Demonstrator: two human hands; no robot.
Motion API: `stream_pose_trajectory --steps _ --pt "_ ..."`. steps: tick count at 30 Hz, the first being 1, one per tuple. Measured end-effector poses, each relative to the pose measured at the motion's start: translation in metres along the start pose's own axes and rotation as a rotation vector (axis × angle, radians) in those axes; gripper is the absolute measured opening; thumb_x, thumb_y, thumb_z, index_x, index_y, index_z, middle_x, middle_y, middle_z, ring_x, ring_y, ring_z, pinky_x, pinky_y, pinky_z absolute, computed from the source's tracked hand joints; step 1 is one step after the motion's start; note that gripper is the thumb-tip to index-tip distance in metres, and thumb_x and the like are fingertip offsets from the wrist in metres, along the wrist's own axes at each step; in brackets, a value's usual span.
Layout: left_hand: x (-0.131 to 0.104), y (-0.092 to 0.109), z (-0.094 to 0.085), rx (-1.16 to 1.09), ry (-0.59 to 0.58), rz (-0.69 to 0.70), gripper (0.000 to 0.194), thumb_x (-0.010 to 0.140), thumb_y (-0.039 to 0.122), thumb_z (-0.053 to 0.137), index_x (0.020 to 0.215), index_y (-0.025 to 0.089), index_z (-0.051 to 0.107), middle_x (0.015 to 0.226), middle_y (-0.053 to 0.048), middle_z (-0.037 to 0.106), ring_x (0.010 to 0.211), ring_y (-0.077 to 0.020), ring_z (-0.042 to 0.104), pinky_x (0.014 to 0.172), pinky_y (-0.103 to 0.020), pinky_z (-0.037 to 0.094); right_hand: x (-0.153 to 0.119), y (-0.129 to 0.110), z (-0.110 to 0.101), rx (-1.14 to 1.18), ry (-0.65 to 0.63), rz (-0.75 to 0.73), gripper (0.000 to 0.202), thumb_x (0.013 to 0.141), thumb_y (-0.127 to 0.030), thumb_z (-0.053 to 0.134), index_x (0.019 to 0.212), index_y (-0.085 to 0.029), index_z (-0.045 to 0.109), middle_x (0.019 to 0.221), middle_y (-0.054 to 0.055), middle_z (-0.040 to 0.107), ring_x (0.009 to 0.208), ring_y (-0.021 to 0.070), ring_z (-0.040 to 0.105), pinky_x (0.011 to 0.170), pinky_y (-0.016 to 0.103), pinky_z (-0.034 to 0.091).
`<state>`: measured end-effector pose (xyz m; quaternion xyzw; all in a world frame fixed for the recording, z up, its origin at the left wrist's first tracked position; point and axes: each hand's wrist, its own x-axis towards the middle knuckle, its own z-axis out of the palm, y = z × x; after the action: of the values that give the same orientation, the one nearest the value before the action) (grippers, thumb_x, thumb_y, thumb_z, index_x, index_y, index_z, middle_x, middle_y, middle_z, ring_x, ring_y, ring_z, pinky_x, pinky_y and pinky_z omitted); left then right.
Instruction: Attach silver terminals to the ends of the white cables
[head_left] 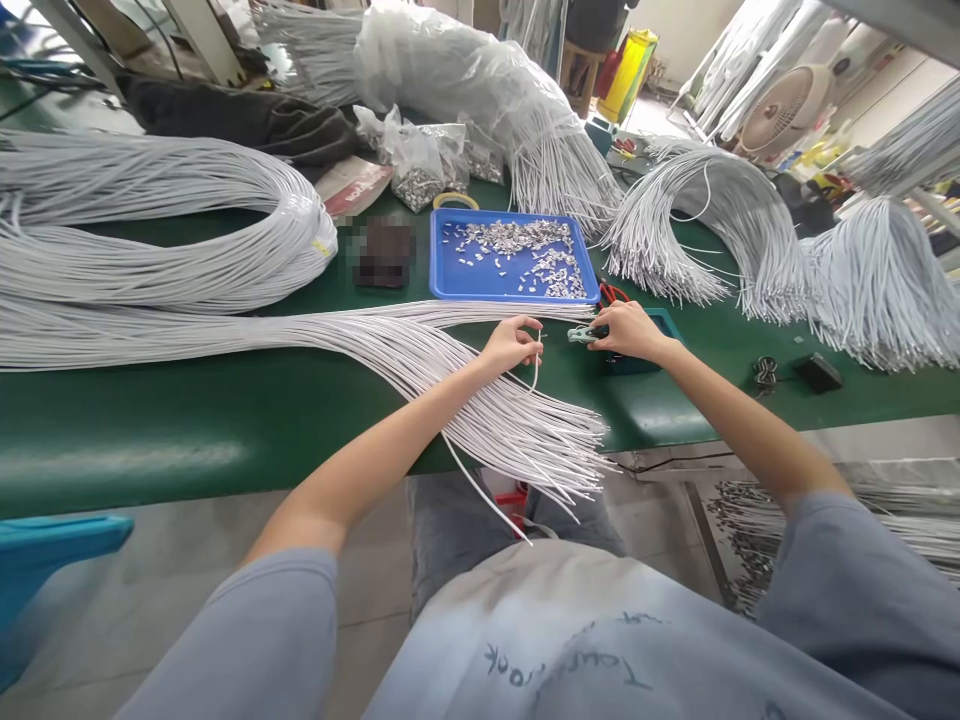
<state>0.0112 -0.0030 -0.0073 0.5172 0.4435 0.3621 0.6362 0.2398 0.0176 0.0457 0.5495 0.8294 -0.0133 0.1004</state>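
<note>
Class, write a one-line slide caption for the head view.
Left hand pinches a white cable; right hand holds a small tool, near a blue tray of silvery pieces.

Grey-blue short sleeves, pale shirt front, dark lettering across it, grey trousers

Head-worn camera, facing forward and down, near the hands, above green table

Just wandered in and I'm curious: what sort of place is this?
It looks like a cable-assembly workshop: long bundles of pale cables lie along a green workbench, a blue tray holds small metal pieces, and the right hand holds a plier-like tool.
</note>
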Motion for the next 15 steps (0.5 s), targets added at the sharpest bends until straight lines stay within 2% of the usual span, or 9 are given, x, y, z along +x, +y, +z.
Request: stream_pose_trajectory --steps 5,15 --pt "-0.001 0.003 0.002 -0.039 -0.003 -0.008 0.025 0.077 -0.002 0.064 0.097 0.009 0.055 0.052 0.002 0.064 0.045 -0.0108 0.063 0.044 -0.016 0.04 0.0 -0.018 0.001 -0.002 0.034 0.02 0.018 0.081 -0.027 0.067 0.09 -0.015 0.076 0.1 0.009 0.074 0.103 0.0272 0.057 0.08 0.037 0.032" --pt "0.0 0.003 0.0 -0.112 -0.045 -0.06 0.025 0.076 0.002 0.067 0.1 0.008 0.058 0.059 -0.002 0.069 0.049 -0.0111 0.065 0.046 -0.017 0.042 0.006 -0.045 -0.003 -0.013 0.019 0.024 0.019 0.082 -0.025 0.063 0.091 -0.014 0.077 0.1 0.012 0.074 0.104 0.0283 0.054 0.081 0.037 0.03"
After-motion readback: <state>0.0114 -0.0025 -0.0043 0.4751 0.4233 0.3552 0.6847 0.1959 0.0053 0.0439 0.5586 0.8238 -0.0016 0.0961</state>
